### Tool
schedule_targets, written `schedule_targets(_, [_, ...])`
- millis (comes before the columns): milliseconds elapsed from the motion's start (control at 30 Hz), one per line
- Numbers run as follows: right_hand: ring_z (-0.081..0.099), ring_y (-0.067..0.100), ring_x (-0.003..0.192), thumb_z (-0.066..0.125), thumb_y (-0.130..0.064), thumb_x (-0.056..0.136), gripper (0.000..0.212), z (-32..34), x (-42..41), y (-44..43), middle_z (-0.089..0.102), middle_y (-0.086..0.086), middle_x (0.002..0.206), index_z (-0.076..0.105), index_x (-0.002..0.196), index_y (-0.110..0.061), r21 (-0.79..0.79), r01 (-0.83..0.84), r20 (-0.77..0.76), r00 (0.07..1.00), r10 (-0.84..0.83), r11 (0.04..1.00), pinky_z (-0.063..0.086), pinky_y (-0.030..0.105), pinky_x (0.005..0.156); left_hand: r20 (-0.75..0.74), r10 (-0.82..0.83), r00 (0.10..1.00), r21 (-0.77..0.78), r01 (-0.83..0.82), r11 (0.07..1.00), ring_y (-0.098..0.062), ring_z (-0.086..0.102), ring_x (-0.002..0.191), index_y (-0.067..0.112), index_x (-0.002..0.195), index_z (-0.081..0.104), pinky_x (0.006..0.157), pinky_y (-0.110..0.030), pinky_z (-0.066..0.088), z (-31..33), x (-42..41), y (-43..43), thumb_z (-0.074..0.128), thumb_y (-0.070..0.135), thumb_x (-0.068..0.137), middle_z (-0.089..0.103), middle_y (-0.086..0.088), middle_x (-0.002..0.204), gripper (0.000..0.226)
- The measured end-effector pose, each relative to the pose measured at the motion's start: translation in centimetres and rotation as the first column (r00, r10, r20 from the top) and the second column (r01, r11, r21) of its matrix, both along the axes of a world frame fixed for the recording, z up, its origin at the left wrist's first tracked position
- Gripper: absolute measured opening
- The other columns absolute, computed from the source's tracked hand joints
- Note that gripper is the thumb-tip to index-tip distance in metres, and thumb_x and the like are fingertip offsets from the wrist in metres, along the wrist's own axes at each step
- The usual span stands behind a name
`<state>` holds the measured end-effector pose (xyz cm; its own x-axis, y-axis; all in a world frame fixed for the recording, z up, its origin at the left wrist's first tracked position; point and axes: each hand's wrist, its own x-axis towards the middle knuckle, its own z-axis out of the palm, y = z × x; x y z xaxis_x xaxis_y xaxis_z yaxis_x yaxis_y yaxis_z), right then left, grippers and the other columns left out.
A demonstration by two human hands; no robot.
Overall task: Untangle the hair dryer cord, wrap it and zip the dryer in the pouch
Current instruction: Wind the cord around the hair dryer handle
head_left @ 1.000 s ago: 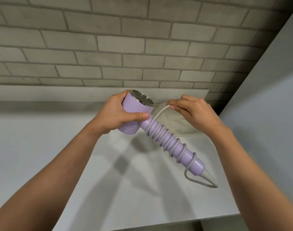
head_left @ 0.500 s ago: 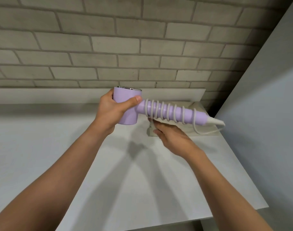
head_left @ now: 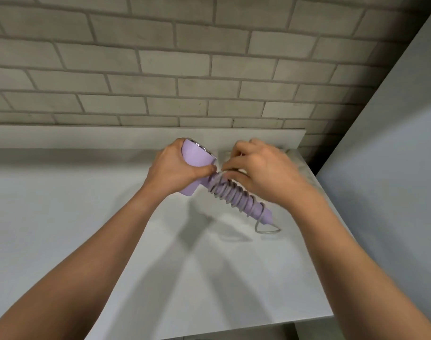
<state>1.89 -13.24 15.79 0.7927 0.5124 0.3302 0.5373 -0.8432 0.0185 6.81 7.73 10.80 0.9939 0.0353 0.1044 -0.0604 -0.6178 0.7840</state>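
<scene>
A lilac hair dryer point(head_left: 197, 159) is held above the white counter point(head_left: 209, 278), its handle slanting down to the right. My left hand point(head_left: 175, 170) grips the dryer's head. The grey cord point(head_left: 234, 195) is coiled in several turns round the handle, and a loose loop of it hangs off the handle's end. My right hand point(head_left: 261, 170) is over the upper handle and pinches the cord near the head. The beige pouch point(head_left: 293, 159) lies flat on the counter behind my right hand, mostly hidden.
A brick wall point(head_left: 185, 69) rises behind a low white backsplash ledge point(head_left: 86, 136). A grey panel point(head_left: 393, 155) closes off the right side. The counter's front edge runs along the bottom right.
The handle has swung from level to slanting down right. My right hand came from under the handle to over it and now pinches the cord by the head.
</scene>
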Motion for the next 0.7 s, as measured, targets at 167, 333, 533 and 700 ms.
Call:
schedule_targets(167, [0.048,0.028,0.085,0.066,-0.042,0.090,0.021,-1.9,2.0,-0.9,0.055,0.001,0.091,0.081,0.096,-0.029,0.047,0.046,0.244,0.968,-0.056,0.998,0.030,0.036,0.071,-0.009,-0.057,0.998,-0.060,0.056,0.997,-0.013,0.067,0.091,0.033,0.099,0.061,0.072,-0.035,0.059,0.7,0.0,0.3,0.085,0.062,0.052,0.068,0.014,0.096,0.060])
schedule_targets(333, [0.063,0.030,0.074,0.072,-0.029,0.090,0.018,-3.4,2.3,0.0,0.064,0.002,0.084,0.081,0.102,-0.020,0.266,0.040,0.155,0.984,-0.084,0.963,0.048,0.034,0.059,-0.031,-0.090,0.995,-0.097,0.087,0.992,-0.012,0.067,0.092,0.031,0.103,0.063,0.072,-0.035,0.059,0.8,-0.1,0.7,0.088,0.058,0.056,0.069,0.012,0.100,0.060])
schedule_targets(533, [0.068,0.023,0.081,0.073,-0.021,0.094,0.017,-4.5,2.2,0.9,0.072,0.003,0.091,0.081,0.108,-0.015,0.490,0.174,-0.082,0.985,-0.154,0.854,0.054,0.040,0.077,-0.101,-0.117,0.988,-0.188,0.096,0.978,-0.012,0.070,0.096,0.029,0.108,0.065,0.081,-0.038,0.061,0.4,0.0,1.2,0.089,0.054,0.062,0.072,0.010,0.104,0.059])
schedule_targets(700, [0.063,0.019,0.095,0.055,-0.024,0.102,0.025,-4.5,1.0,1.7,0.068,0.002,0.104,0.075,0.116,-0.017,0.437,0.198,-0.273,0.959,-0.080,0.877,0.050,0.038,0.088,-0.135,-0.121,0.983,-0.213,0.091,0.973,-0.010,0.070,0.096,0.027,0.109,0.065,0.078,-0.033,0.059,0.2,-0.3,1.4,0.090,0.051,0.068,0.072,0.010,0.104,0.054])
